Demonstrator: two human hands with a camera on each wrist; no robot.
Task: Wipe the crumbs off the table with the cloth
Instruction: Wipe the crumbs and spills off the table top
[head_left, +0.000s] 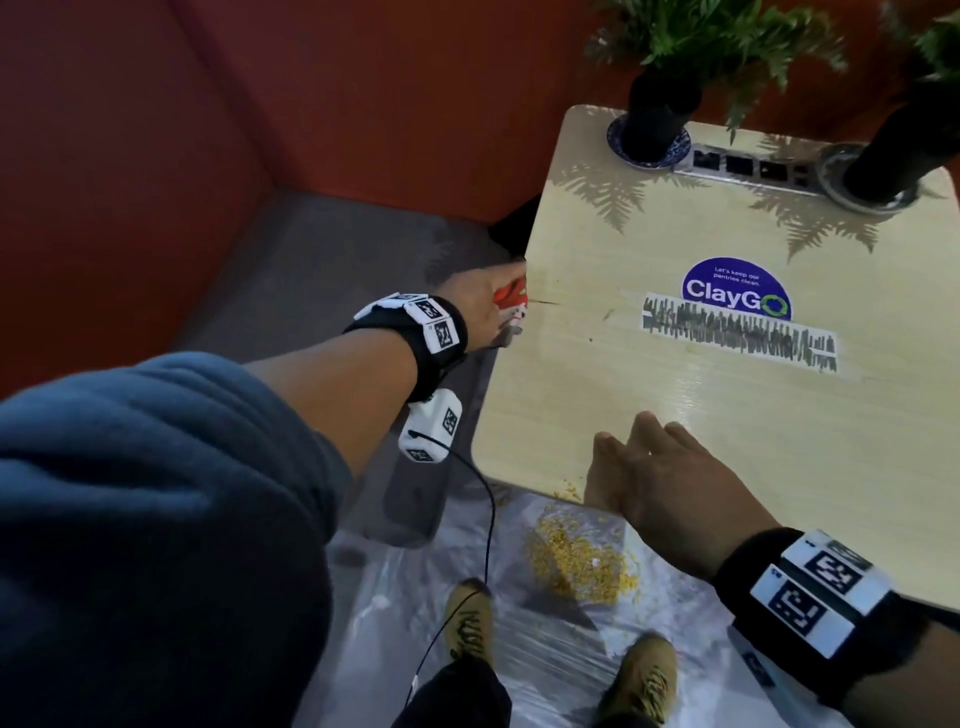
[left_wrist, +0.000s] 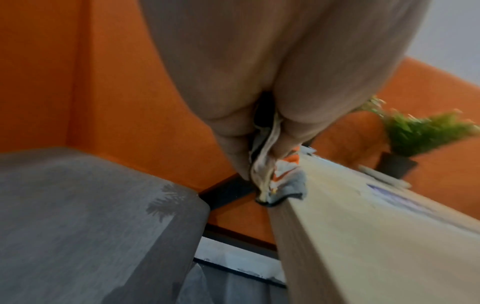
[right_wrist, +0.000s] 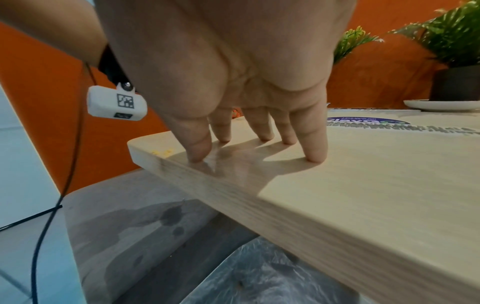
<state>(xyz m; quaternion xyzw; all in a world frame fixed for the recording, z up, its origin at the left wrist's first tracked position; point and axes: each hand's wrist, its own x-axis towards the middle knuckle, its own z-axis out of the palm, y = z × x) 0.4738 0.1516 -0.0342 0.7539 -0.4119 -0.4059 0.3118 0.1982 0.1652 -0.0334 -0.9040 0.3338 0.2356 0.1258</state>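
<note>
Light wood surface (head_left: 675, 415) seen from above, its near-left corner at 7 o'clock. At the far edge, 12 to 1 o'clock, stand two potted plants (head_left: 670, 88) on saucers with a socket strip (head_left: 748, 169) between them; a round purple "ClayGo" sticker (head_left: 736, 288) and a scribbled-over tape strip (head_left: 737, 332) lie near the centre. A grey seat (left_wrist: 85, 216) and orange partition (head_left: 182, 130) flank the surface at 9 o'clock. The left hand (head_left: 478, 301), at the surface's left edge, pinches the cloth (left_wrist: 280, 179) in a closed grip between thumb and fingers; the cloth is bunched, showing white, orange and grey folds, and it drapes over the edge of the surface. The right hand (head_left: 654, 483) rests near the 7 o'clock corner with straight fingers, fingertips (right_wrist: 315, 158) touching the wood, holding nothing. A few yellow crumbs (right_wrist: 162, 152) remain at that corner, beside the thumb; the larger heap (head_left: 582, 564) lies on clear plastic sheeting (head_left: 519, 675) on the floor below, just ahead of two tan shoes (head_left: 470, 621).
</note>
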